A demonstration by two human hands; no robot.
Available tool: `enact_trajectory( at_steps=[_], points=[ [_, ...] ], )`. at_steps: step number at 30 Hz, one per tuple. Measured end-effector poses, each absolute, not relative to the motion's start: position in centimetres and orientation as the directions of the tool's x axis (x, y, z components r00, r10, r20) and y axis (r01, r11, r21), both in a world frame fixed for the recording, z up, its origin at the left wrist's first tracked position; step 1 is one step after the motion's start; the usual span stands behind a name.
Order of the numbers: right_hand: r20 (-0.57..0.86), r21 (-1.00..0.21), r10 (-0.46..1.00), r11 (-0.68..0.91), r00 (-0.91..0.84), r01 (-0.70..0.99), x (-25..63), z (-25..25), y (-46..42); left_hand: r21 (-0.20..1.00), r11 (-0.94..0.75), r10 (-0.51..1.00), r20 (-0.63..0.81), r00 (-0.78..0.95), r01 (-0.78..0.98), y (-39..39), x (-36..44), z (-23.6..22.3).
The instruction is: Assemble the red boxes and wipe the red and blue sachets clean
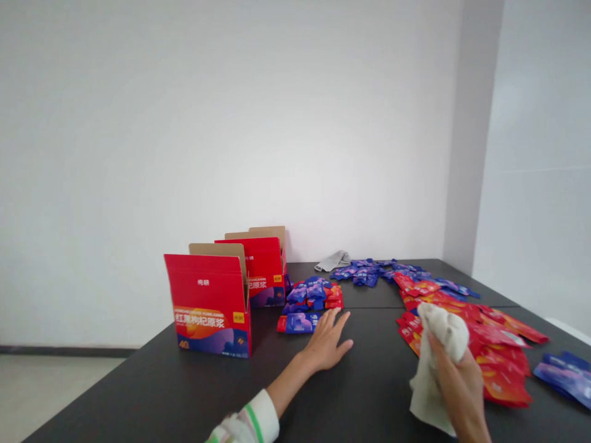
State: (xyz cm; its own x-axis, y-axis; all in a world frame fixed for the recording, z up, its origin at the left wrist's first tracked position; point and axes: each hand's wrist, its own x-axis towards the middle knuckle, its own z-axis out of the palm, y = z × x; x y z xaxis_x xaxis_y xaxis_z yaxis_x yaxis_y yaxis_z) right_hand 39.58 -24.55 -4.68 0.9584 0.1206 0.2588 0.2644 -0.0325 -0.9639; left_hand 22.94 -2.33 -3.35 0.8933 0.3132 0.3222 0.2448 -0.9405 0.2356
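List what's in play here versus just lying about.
In play:
right hand gripping white cloth
left hand beside pile of blue and red sachets

Lying about:
two red cartons
grey cloth
spread red sachets
blue sachets

From my place I see a large white wall (231, 123) in front, and at the right side it meets a narrow, slightly darker wall section (471, 123). After this, another white wall (540, 154) comes toward me. Low on the left, a dark baseboard (60, 350) runs above a pale floor (46, 394). A dark table (115, 394) stands near the far wall, and the light is soft and even.
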Motion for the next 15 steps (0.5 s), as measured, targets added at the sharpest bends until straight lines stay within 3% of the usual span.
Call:
enact_trajectory(
  at_steps=[3,6,10,15],
  points=[
    [0.048,-0.952,-0.134,0.294,0.990,0.086,40.2,-4.0,-25.4,0.331,-0.916,0.293,0.167,0.941,0.226,-4.5,26.3,-3.5],
    [0.000,-0.865,-0.215,0.490,0.977,0.108,40.3,-3.8,-25.5,0.373,-0.909,0.231,0.084,0.969,0.184,-6.4,30.2,-4.3],
    [0.017,-0.856,-0.155,0.508,0.988,0.095,39.8,-3.8,-25.1,0.377,-0.919,0.154,0.067,0.986,0.118,-8.7,35.5,-5.6],
    [0.118,-0.903,-0.063,0.408,0.991,0.133,39.0,-4.0,-24.7,0.319,-0.943,0.160,0.181,0.970,0.096,-9.6,40.0,-6.0]
  ],
)
